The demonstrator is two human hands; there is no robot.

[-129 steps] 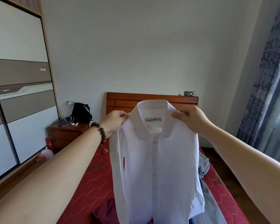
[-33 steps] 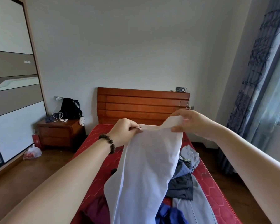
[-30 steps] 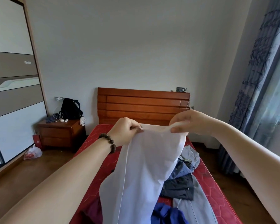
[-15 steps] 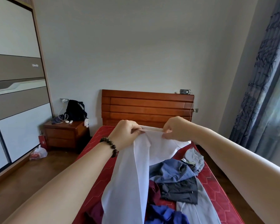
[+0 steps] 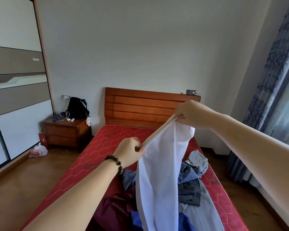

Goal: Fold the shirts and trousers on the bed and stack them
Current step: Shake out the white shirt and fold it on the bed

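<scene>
I hold a white shirt (image 5: pixel 158 177) in the air over the red bed (image 5: pixel 97 157). My left hand (image 5: pixel 130 151) pinches its top edge low and near the middle. My right hand (image 5: pixel 190 114) grips the same edge higher and further right, so the edge runs taut on a slant between them. The rest of the shirt hangs down in a long fold over a heap of clothes: a maroon garment (image 5: pixel 113 209), a bright blue one (image 5: pixel 137 220), a dark grey one (image 5: pixel 189 192), blue-grey pieces (image 5: pixel 187 172) and light grey trousers (image 5: pixel 202 217).
A wooden headboard (image 5: pixel 140 105) stands at the far end of the bed. A nightstand (image 5: pixel 65 132) with a black bag (image 5: pixel 77 107) is at the left, beside a sliding wardrobe (image 5: pixel 15 97). A plastic bag (image 5: pixel 37 151) lies on the floor. Curtains (image 5: pixel 270 80) hang at the right.
My hands have drawn apart: the right rose and moved right, the left dropped. The shirt's top edge is now stretched on a slant. The view has tilted down a little.
</scene>
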